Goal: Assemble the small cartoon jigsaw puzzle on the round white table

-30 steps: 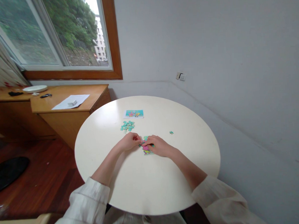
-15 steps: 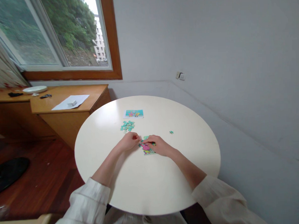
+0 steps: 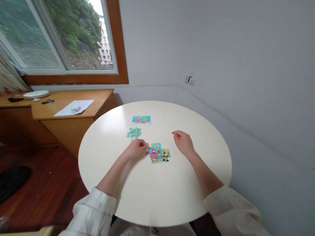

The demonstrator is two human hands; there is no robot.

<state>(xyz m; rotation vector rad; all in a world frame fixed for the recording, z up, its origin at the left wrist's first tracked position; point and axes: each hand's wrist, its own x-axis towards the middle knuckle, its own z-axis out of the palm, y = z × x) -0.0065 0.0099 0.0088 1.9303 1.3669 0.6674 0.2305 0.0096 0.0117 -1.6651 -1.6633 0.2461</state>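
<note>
A partly joined jigsaw puzzle (image 3: 159, 154) lies on the round table, its cartoon figures pink, pale green and yellow. At its upper left edge is my left hand (image 3: 137, 147), thumb and fingers pinched together; whatever is between the fingertips is too small to make out. My right hand (image 3: 184, 143) is to the right of the puzzle and apart from it, with the index finger reaching left and the other fingers curled in. It covers the spot where a single loose piece lay. Behind my left hand is a pile of loose turquoise puzzle pieces (image 3: 134, 133).
A small picture card (image 3: 140, 120) with the cartoon figures lies beyond the pile on the white round table (image 3: 155, 194). Left of the table stands a wooden desk (image 3: 101, 101) with a paper sheet (image 3: 85, 105) and a white plate (image 3: 36, 94). A wall borders the right side.
My right hand has left the puzzle and moved right and slightly away from me, over the lone loose piece. The joined puzzle is now uncovered. My left hand has stayed in place.
</note>
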